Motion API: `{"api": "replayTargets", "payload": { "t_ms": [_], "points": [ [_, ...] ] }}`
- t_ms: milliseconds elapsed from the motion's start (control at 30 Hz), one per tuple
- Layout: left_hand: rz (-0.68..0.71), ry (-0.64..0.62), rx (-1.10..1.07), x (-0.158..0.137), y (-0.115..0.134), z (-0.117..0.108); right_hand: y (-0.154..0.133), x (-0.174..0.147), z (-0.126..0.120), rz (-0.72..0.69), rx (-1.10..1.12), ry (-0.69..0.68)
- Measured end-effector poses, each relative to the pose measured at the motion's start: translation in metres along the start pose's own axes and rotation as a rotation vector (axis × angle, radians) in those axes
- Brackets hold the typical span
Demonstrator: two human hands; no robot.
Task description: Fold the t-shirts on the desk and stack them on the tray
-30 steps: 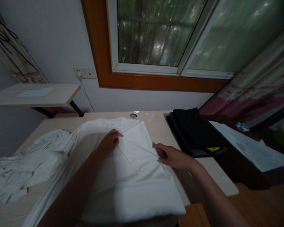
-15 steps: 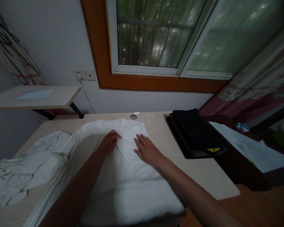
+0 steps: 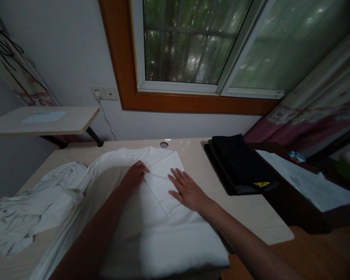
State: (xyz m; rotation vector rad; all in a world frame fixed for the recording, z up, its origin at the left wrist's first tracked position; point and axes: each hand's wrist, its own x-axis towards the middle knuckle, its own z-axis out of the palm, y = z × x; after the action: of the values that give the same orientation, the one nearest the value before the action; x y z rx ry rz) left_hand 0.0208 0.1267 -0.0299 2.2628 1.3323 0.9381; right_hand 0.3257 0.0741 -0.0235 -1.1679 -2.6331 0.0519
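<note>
A white long-sleeved shirt [image 3: 160, 237] is spread on the table, with its right side folded inward over the body. My left hand [image 3: 135, 174] is closed at the inner edge of the folded part, thumb and fingers pinching the cloth below the collar. Lying flat on the fold, my right hand [image 3: 188, 189] has its fingers stretched and slightly spread, and holds nothing. The shirt's lower end reaches the near edge of the table.
Crumpled white cloth [image 3: 43, 202] lies at the left of the pale wooden table [image 3: 192, 146]. Folded black cloth [image 3: 236, 163] with a yellow mark sits at the right. A raised shelf [image 3: 76, 116] stands at the back left, below a wall socket [image 3: 104, 93].
My right hand has slid slightly right and toward me over the fold. My left hand keeps its pinch in almost the same place.
</note>
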Motion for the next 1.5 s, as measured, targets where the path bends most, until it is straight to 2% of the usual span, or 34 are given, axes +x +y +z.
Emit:
{"api": "replayTargets", "payload": {
  "t_ms": [233, 367, 467, 567, 733, 1033, 1200, 1500],
  "points": [
    [0.01, 0.024, 0.037, 0.002, -0.002, 0.002, 0.014, 0.0, 0.0, 0.13, -0.078, -0.055],
    [0.034, 0.045, 0.107, 0.002, 0.001, 0.0, 0.017, 0.016, -0.004, 0.244, -0.109, -0.08],
    [0.067, 0.05, 0.203, 0.001, 0.003, -0.002, 0.012, 0.033, -0.005, 0.3, -0.119, -0.037],
    [0.104, 0.048, 0.279, 0.0, 0.002, -0.002, 0.001, 0.049, 0.0, 0.299, -0.098, 0.013],
    [0.142, -0.004, 0.404, -0.006, -0.004, 0.003, -0.005, 0.068, 0.018, 0.282, -0.074, 0.015],
    [0.133, -0.074, 0.539, -0.01, 0.001, 0.002, 0.016, 0.084, 0.017, 0.35, -0.09, -0.041],
    [0.144, -0.074, 0.568, -0.01, 0.001, 0.002, 0.025, 0.09, 0.017, 0.392, -0.074, -0.107],
    [0.12, -0.113, 0.575, -0.012, 0.0, 0.003, 0.041, 0.102, 0.021, 0.433, -0.08, -0.118]
  ]
}}
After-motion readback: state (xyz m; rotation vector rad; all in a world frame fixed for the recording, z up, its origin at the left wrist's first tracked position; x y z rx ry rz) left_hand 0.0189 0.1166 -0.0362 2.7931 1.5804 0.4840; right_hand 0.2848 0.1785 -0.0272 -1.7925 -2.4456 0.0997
